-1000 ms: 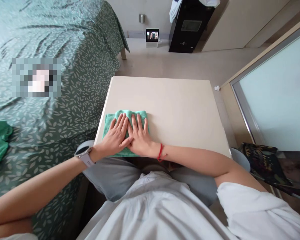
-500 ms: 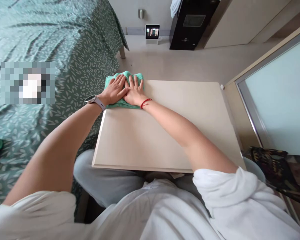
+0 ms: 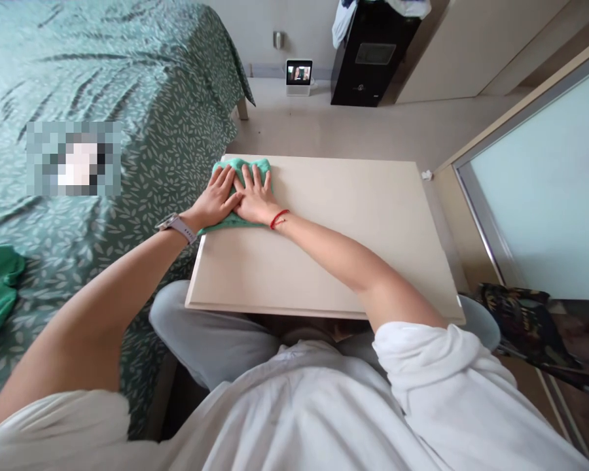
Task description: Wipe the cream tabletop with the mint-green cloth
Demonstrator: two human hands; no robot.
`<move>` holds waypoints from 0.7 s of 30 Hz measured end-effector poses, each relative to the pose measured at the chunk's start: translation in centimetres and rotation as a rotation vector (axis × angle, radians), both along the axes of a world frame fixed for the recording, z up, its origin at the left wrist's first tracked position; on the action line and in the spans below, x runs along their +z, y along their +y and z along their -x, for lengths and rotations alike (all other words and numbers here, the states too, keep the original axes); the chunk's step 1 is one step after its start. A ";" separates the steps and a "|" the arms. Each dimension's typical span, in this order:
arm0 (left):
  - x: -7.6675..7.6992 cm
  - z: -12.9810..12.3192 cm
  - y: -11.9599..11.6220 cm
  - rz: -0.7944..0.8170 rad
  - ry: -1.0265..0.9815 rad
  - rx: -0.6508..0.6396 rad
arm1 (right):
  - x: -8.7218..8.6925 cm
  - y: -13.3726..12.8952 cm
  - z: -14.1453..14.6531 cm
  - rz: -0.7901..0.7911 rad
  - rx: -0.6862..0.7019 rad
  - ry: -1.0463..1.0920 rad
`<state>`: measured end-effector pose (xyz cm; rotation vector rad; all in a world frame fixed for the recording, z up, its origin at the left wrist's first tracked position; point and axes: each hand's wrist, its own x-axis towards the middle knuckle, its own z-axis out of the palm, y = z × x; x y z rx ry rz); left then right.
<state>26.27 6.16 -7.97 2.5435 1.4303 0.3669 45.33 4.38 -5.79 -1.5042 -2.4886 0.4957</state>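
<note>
Cloth point(image 3: 238, 169) lies on the worktop point(image 3: 343, 203), at its far left corner, with its near left corner reaching the side edge. Both hands are flat on it: the left hand point(image 3: 214, 201) on the outer half, the right hand point(image 3: 256, 198) beside it, the left thumb touching the right hand. As for the grip, the palms are down and the fingers extended over the green fabric, nothing clasped between them. A watch point(image 3: 167, 222) is on the left wrist, and a red bracelet point(image 3: 273, 221) on the right.

Past the worktop, a black cabinet point(image 3: 368, 72) stands on the floor point(image 3: 324, 124), white fabric point(image 3: 343, 26) draped at its top (the front hides whatever it may hold). Near it a small screen point(image 3: 298, 73) stands upright by the wall. To the left is a bed point(image 3: 161, 144) with a leaf-print cover; on it lie another green piece point(image 3: 0, 288) and something pixelated point(image 3: 78, 163) that I cannot make out. To the right, a dark patterned bundle point(image 3: 525, 320) sits below a frosted panel point(image 3: 544, 176) (perhaps a bag; I cannot tell).
</note>
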 end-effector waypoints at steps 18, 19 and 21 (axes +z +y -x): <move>0.1 -5.1 -28.3 -0.035 0.087 0.296 | -0.7 -21.2 -5.2 -0.131 0.401 0.010; 0.3 -5.7 -27.1 -0.001 0.085 0.292 | -0.8 -20.4 -5.7 -0.114 0.386 0.010; 1.0 -7.0 -23.8 0.063 0.082 0.291 | -0.8 -17.9 -6.5 -0.070 0.349 0.000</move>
